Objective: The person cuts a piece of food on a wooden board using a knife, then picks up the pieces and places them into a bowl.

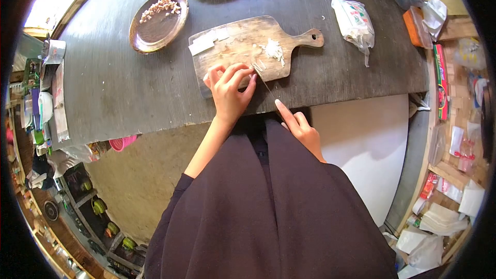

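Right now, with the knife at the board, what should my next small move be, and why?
Probably slide the left hand back slightly before slicing: its curled fingertips sit right beside the knife, over the white piece on the cutting board.

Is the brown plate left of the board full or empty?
Nearly empty. The plate holds only a small heap of chopped pieces near its far rim; the rest of its surface shows bare.

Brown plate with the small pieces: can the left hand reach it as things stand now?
Probably yes. The left hand rests on the cutting board, and only table surface lies between it and the brown plate.
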`<action>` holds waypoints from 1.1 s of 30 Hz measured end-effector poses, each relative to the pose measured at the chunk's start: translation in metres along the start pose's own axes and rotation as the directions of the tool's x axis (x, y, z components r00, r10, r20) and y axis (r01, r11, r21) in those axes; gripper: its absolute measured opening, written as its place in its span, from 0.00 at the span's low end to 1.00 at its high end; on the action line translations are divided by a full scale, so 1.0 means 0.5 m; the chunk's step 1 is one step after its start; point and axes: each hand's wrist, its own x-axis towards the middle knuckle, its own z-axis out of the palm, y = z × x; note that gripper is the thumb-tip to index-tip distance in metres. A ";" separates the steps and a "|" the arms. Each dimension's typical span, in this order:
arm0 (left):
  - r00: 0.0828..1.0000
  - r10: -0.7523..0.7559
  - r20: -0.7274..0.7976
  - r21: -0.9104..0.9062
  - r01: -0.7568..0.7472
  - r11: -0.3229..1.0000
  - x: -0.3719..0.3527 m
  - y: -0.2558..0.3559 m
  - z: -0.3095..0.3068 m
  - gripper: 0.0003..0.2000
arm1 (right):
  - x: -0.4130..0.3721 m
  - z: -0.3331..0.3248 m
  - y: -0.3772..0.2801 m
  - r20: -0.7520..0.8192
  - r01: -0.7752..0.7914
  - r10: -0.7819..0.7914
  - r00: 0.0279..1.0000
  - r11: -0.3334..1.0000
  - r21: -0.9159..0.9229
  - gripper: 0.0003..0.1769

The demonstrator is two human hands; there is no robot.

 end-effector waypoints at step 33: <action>1.000 0.014 0.011 0.028 -0.014 1.000 0.006 0.002 -0.003 0.08 | 0.008 -0.015 0.015 0.020 0.009 -0.011 1.000 0.996 0.087 0.38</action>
